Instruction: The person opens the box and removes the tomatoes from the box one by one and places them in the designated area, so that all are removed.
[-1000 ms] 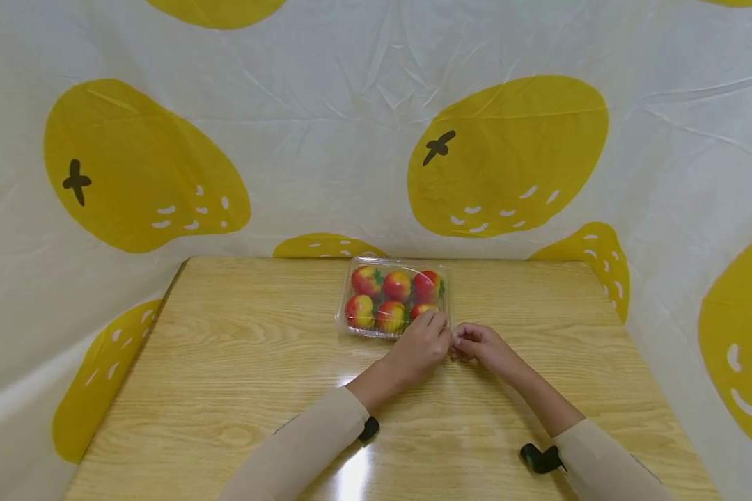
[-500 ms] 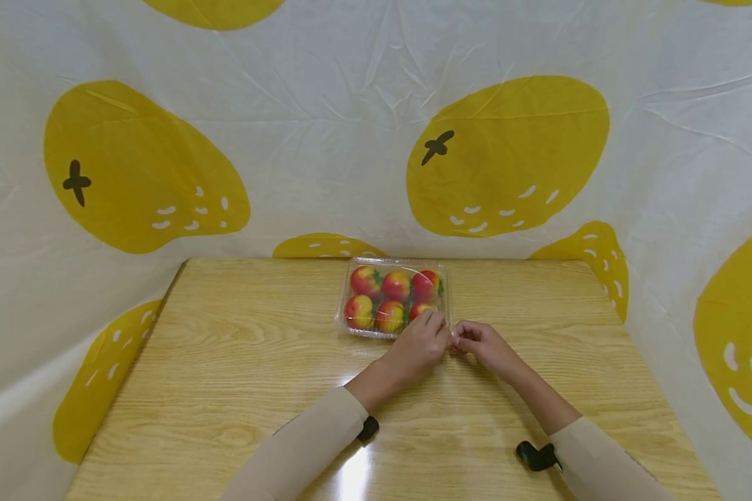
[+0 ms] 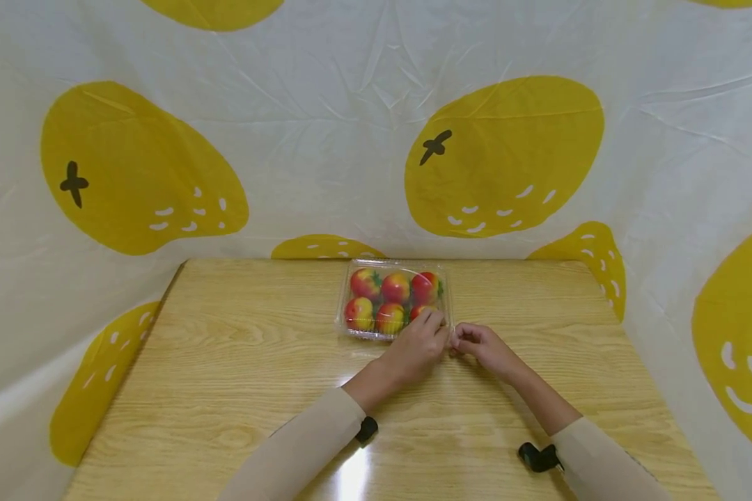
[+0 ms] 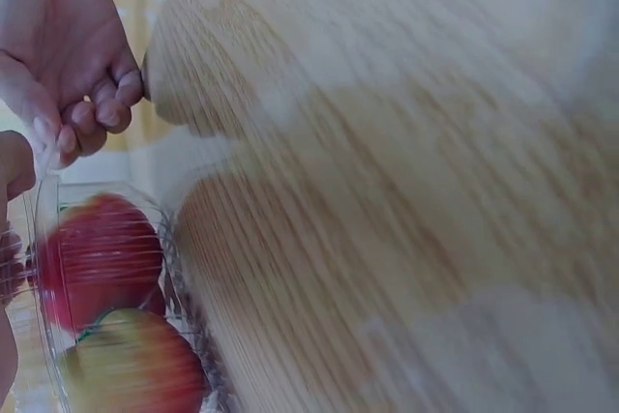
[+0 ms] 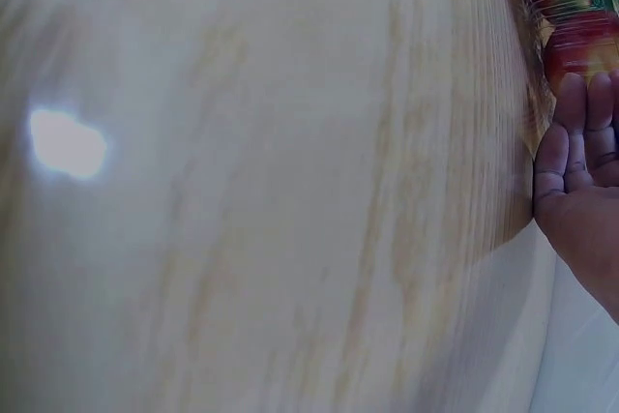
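Observation:
A clear plastic container (image 3: pixel 342 321) with its lid down sits at the table's far edge, with several red-and-yellow fruits (image 3: pixel 396 287) inside. My left hand (image 3: pixel 415 348) lies over its near right corner, fingers curled at the rim and hiding part of one fruit. Just right of that corner, my right hand (image 3: pixel 487 349) pinches the thin clear edge. In the left wrist view, right thumb and finger meet at this edge beside the container wall (image 4: pixel 60 336); only a sliver of my left hand (image 4: pixel 12 166) shows. The right wrist view shows curled fingers (image 5: pixel 571 103) below the fruits.
The wood-grain table (image 3: pixel 251 376) stretches around the container, with a bright reflection near its front. A white curtain (image 3: pixel 326 153) printed with large yellow fruits hangs behind and at both sides. Dark wrist cameras (image 3: pixel 537 457) sit under the sleeves.
Both hands stay at the container's near right corner with almost no movement. The head view shifts very slightly.

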The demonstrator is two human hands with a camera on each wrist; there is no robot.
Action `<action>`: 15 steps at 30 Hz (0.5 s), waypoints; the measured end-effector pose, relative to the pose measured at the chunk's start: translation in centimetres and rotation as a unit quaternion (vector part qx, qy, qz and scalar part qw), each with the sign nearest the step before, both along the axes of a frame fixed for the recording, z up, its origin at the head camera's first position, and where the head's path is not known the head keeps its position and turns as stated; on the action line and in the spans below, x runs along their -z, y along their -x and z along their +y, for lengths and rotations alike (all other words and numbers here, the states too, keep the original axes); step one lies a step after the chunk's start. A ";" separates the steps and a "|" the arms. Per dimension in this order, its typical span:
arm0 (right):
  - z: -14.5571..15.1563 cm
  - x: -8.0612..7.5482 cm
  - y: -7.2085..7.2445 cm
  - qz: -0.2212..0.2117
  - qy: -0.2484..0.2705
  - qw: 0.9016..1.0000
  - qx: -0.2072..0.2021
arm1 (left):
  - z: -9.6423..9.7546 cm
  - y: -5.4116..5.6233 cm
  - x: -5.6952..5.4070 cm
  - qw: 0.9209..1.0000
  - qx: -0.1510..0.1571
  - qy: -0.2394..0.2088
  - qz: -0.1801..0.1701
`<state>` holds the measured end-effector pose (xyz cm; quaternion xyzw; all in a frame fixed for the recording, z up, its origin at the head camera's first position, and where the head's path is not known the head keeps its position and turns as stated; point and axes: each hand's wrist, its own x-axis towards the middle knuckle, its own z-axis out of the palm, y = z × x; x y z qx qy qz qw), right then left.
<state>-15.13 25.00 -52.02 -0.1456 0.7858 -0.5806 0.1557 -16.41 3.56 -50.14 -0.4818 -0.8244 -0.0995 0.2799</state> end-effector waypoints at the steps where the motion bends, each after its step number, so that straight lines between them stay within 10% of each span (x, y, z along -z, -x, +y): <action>1: 0.0 0.0 0.0 -0.001 -0.002 1.000 0.000 | -0.1 0.0 0.0 1.000 0.000 0.002 -0.001; 15: 0.1 0.0 0.1 -0.006 -0.001 1.000 -0.005 | -0.8 0.1 0.0 0.999 0.001 -0.015 0.033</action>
